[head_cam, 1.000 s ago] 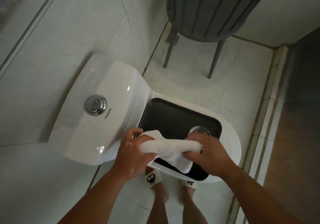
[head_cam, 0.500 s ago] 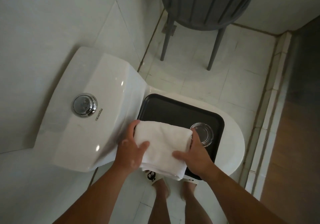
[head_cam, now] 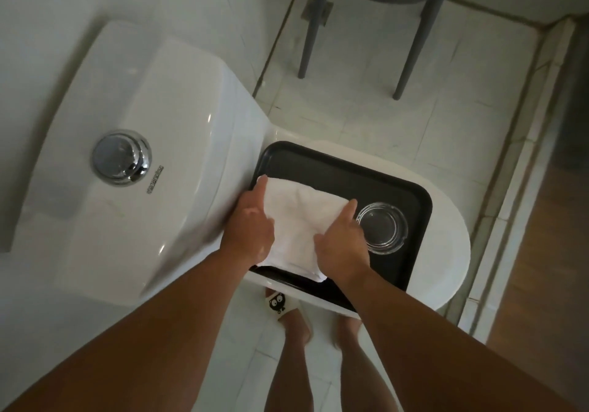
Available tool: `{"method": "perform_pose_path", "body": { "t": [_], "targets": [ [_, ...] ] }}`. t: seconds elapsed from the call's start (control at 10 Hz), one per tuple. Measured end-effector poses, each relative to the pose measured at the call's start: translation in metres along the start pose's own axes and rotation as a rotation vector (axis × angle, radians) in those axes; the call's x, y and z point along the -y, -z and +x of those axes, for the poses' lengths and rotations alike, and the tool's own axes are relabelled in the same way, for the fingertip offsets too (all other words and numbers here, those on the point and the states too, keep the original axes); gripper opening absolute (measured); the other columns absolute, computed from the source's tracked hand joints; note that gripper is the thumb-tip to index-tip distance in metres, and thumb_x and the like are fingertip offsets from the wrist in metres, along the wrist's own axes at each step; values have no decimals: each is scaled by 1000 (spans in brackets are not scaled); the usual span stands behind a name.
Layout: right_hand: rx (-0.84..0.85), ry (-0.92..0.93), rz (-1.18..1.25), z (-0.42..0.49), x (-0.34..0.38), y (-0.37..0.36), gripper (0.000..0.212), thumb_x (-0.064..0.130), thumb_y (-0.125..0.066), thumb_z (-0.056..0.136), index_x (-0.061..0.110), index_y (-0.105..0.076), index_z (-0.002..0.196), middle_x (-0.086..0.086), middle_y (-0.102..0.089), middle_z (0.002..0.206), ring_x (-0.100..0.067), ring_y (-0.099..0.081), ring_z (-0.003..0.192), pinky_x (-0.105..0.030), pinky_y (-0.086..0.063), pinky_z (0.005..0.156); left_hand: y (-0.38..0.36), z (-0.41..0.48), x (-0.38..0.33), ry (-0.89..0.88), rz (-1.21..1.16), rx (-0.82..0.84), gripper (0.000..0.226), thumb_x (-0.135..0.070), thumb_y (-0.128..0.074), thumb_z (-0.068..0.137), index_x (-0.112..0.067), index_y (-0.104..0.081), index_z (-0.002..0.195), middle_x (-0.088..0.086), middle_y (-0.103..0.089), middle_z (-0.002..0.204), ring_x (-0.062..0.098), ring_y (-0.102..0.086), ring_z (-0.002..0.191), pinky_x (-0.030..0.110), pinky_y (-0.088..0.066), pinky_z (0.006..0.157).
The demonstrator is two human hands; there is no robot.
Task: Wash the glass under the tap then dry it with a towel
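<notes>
Head view: a black tray (head_cam: 350,164) sits on a closed white toilet lid (head_cam: 452,246). A folded white towel (head_cam: 299,220) lies on the tray's left half. The left hand (head_cam: 250,225) rests on the towel's left edge, fingers straight, thumb laid on the cloth. The right hand (head_cam: 342,247) rests on its right edge, forefinger stretched out flat, thumb on top. The clear glass (head_cam: 381,228) (low and round, mouth up) stands on the tray's right half, just beside the right hand. Left of the tray is the cistern (head_cam: 159,108) with a chrome flush button (head_cam: 121,157). Beyond the tray stand 2 grey chair legs (head_cam: 414,38). Below the tray's near rim is a slipper (head_cam: 282,305) with a cartoon face.
</notes>
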State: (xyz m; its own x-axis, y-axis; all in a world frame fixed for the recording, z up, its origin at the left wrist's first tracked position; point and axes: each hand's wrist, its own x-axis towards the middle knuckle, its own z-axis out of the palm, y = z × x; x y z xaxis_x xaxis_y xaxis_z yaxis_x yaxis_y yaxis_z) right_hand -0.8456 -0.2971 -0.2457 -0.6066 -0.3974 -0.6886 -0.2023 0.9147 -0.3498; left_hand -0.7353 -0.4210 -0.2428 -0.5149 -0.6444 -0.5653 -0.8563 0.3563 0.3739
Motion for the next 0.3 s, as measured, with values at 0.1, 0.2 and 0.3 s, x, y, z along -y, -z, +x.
{"method": "perform_pose_path", "body": {
  "t": [0.1,0.2,0.3],
  "targets": [
    [4,24,-77,-2,0,-1,77,17,-54,97,7,-5,155,-26,-51,138,-37,-60,117,-42,-50,91,-5,2,4,29,8,35,88,-16,-60,101,-24,0,164,7,-33,161,23,-47,140,26,-42,110],
    [-2,45,-111,-6,-2,8,78,20,-57,95,9,-9,155,-21,-57,132,-33,-63,111,-41,-54,89,-3,-1,6,38,55,82,95,-23,-63,99,-27,7,163,7,-24,166,28,-43,144,35,-42,114],
    [72,69,14,-40,-8,22,89,21,-69,90,23,-10,156,-7,-58,131,-25,-67,109,-34,-60,86,5,-32,-2,106,47,107,94,-29,-64,99,-29,4,163,7,-15,169,29,-32,152,40,-40,117]
  ]
}}
